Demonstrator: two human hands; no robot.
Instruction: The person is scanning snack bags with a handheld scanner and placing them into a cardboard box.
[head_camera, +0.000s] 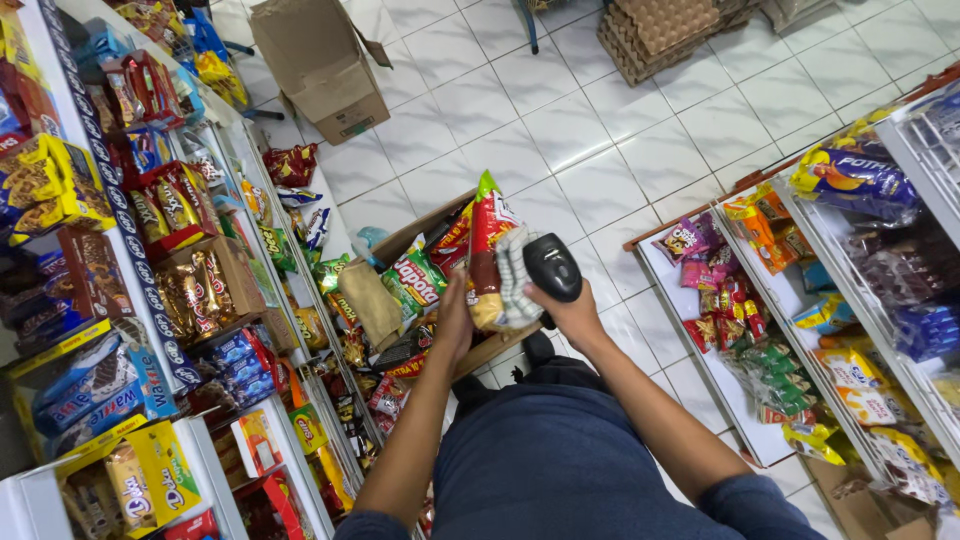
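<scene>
From the head camera: the left hand (455, 318) grips a tall red-and-yellow crinkled snack bag (487, 250) upright above an open brown cardboard box of snack packets (405, 240) on the white tiled floor (580, 130). The right hand (572, 308) is closed around a black handheld scanner (551, 267) and a striped cloth (516, 285), touching the bag. Packed shelves (160, 250) flank both sides.

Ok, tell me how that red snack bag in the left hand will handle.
The red snack bag looks puffed, so probably light for its size. Its glossy film may be slippery. The left hand pinches it upright by one edge, so it likely flexes; contents probably crush easily.
</scene>
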